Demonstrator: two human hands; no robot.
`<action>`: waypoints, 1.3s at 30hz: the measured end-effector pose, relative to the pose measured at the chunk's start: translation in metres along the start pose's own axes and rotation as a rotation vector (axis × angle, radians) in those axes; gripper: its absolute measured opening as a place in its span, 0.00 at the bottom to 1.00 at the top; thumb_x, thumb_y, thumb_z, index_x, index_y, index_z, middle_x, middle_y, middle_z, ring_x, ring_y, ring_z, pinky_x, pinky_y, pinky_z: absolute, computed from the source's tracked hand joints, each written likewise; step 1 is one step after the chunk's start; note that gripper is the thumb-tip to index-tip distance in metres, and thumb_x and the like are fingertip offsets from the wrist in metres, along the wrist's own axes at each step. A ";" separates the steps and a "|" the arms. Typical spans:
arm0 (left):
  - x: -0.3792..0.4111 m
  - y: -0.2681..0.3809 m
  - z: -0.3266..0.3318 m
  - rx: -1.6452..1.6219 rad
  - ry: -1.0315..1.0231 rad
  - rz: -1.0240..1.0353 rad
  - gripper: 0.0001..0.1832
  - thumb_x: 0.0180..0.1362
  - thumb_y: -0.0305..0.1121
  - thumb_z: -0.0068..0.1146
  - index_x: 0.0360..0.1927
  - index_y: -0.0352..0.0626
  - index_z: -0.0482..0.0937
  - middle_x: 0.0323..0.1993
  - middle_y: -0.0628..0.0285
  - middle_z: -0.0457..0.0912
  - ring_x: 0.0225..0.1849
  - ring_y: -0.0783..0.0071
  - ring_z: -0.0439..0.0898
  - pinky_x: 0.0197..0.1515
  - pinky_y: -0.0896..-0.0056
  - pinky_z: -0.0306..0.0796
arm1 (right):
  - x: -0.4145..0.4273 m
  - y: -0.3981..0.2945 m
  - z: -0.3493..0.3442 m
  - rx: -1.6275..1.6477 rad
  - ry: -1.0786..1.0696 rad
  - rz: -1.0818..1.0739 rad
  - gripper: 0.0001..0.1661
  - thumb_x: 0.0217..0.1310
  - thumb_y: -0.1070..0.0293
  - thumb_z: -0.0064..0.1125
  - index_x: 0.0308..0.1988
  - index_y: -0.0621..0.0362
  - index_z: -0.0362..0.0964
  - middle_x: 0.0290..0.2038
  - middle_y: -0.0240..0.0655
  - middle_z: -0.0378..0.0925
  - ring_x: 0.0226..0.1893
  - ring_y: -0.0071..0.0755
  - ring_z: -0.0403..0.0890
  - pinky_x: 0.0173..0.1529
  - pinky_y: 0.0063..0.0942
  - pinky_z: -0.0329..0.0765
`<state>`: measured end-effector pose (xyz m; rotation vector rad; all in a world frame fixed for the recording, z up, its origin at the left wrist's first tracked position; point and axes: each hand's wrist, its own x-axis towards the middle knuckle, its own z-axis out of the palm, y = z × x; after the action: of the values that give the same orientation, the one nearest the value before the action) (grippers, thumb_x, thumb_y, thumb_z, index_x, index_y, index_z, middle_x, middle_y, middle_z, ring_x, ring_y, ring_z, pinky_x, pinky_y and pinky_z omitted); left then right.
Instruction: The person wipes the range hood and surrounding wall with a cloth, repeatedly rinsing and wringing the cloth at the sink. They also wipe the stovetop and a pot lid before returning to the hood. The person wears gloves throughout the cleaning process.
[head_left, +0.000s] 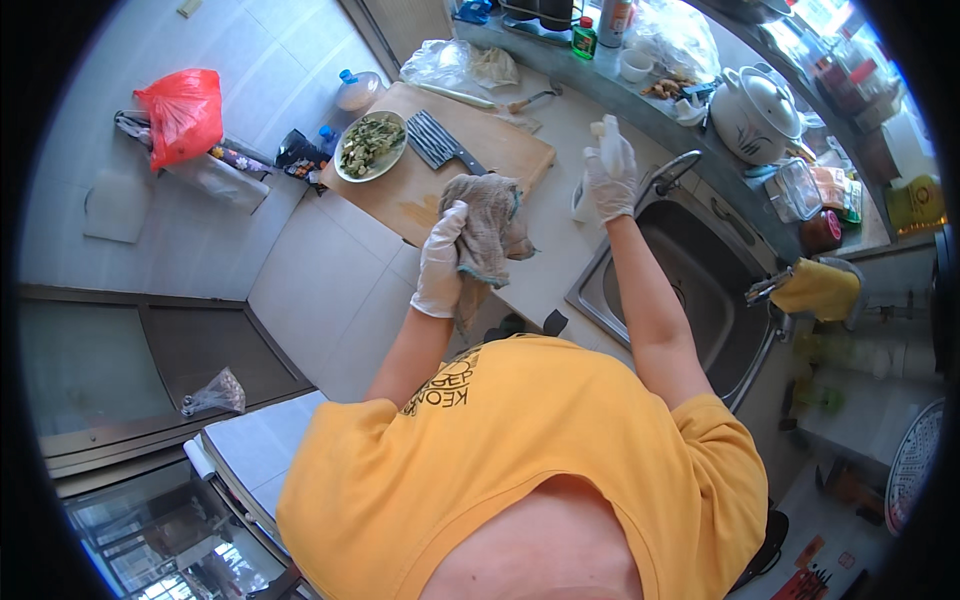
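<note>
My left hand (441, 262), in a white glove, grips a crumpled grey-brown cloth (487, 229) over the near edge of a wooden cutting board (517, 150). My right hand (611, 180), gloved too, is closed round the neck of a white spray bottle (612, 146) at the left of the steel sink; the hand hides part of it. On the board lie a cleaver (439, 142) with a patterned blade and dark handle, and a plate of chopped greens (373, 146). Brownish smears mark the board's near part.
The sink (705, 285) with its curved faucet (679, 161) lies right of my right hand. Behind stands a ledge with a lidded white pot (754, 112), a green bottle (583, 37) and plastic bags (675, 41). A red bag (184, 112) hangs at the left wall.
</note>
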<state>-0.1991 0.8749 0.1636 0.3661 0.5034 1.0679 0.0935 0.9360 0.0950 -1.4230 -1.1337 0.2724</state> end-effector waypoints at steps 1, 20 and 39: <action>0.009 0.001 -0.006 -0.035 -0.017 -0.003 0.11 0.69 0.33 0.58 0.52 0.42 0.82 0.46 0.63 0.86 0.49 0.72 0.85 0.56 0.65 0.81 | -0.003 -0.010 -0.006 -0.172 0.044 -0.086 0.29 0.60 0.73 0.64 0.62 0.59 0.73 0.56 0.33 0.78 0.51 0.33 0.80 0.58 0.35 0.77; 0.081 -0.055 0.060 0.354 -0.521 -0.379 0.51 0.50 0.13 0.49 0.82 0.51 0.55 0.78 0.60 0.63 0.71 0.68 0.70 0.63 0.76 0.71 | -0.092 -0.127 -0.113 -0.190 -0.461 0.190 0.14 0.59 0.62 0.70 0.43 0.57 0.82 0.36 0.37 0.80 0.39 0.44 0.78 0.47 0.38 0.73; 0.037 -0.081 0.090 0.338 -0.570 -0.389 0.52 0.41 0.18 0.54 0.78 0.41 0.59 0.72 0.56 0.68 0.73 0.61 0.69 0.76 0.61 0.59 | -0.098 -0.120 -0.170 -0.235 -0.280 0.176 0.12 0.60 0.61 0.71 0.40 0.56 0.82 0.35 0.36 0.81 0.40 0.42 0.79 0.48 0.37 0.74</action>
<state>-0.0748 0.8686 0.1887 0.8060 0.2224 0.4634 0.1149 0.7298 0.1949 -1.7356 -1.3006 0.4886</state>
